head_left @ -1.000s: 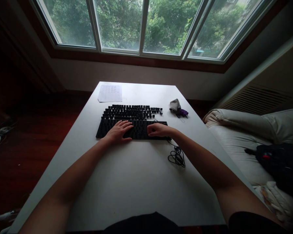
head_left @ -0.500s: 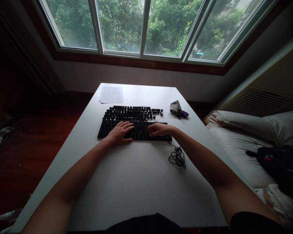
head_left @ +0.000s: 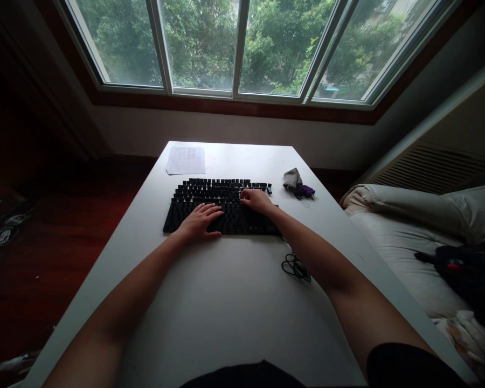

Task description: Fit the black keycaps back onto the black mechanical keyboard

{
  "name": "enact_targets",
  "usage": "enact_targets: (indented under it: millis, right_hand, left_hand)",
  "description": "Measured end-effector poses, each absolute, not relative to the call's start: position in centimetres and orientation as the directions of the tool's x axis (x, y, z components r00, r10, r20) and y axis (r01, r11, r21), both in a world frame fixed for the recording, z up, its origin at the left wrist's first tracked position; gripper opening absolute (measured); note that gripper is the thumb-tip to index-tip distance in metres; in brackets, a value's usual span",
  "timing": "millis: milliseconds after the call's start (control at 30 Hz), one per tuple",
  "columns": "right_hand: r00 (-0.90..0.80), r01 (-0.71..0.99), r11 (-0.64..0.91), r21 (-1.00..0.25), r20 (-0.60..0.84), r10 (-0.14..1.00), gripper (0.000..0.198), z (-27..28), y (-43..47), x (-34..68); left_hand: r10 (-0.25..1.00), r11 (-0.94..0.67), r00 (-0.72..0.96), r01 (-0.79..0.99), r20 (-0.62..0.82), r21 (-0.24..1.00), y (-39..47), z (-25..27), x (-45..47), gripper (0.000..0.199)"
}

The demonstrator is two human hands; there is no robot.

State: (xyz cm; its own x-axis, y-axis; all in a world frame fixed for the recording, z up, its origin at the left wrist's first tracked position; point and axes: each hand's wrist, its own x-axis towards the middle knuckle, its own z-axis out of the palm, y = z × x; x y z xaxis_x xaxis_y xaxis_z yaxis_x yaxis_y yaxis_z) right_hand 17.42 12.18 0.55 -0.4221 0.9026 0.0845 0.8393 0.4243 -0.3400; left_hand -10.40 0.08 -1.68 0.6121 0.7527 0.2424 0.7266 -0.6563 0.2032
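Observation:
A black keyboard (head_left: 238, 222) lies flat on the white table (head_left: 226, 302), its long side across my view. My left hand (head_left: 199, 222) rests on its left half, palm down with the fingers spread. Just beyond the keyboard stand rows of loose black keycaps (head_left: 210, 192), set out in lines. My right hand (head_left: 256, 199) is at the near right part of these rows, over the keyboard's far edge. Its fingers are curled and pinched together at the keycaps; what is between the fingertips is too small to make out.
A coiled black cable (head_left: 296, 268) lies right of the keyboard, partly behind my right forearm. A printed paper sheet (head_left: 186, 160) is at the far left. Grey cloth (head_left: 292, 178) and a purple item (head_left: 307, 191) lie at the right. A pale sofa (head_left: 412, 226) stands beyond the table's right edge.
My right hand has moved forward and slightly left, from above the keyboard's right part to the loose keycaps. My left hand has stayed on the keyboard.

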Motion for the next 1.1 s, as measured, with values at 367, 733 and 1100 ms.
enact_targets:
  millis: [367,733,1100]
  right_hand:
    - [-0.387,0.887,0.383,-0.258,0.035,0.921,0.02,0.4,13.0,16.1]
    - [-0.445,0.822,0.448,-0.35,0.094,0.891,0.017,0.9,12.2,16.9]
    - [-0.565,0.652,0.484,-0.583,0.052,0.823,0.019,2.2,8.7,19.1]
  left_hand:
    - [0.758,-0.651,0.61,0.729,0.231,0.211,0.2,-1.5,-10.3,0.076]
    - [0.76,-0.649,0.61,0.728,0.226,0.218,0.2,-1.4,-10.5,0.076]
    - [0.762,-0.647,0.607,0.73,0.226,0.219,0.1,-1.6,-10.4,0.076]
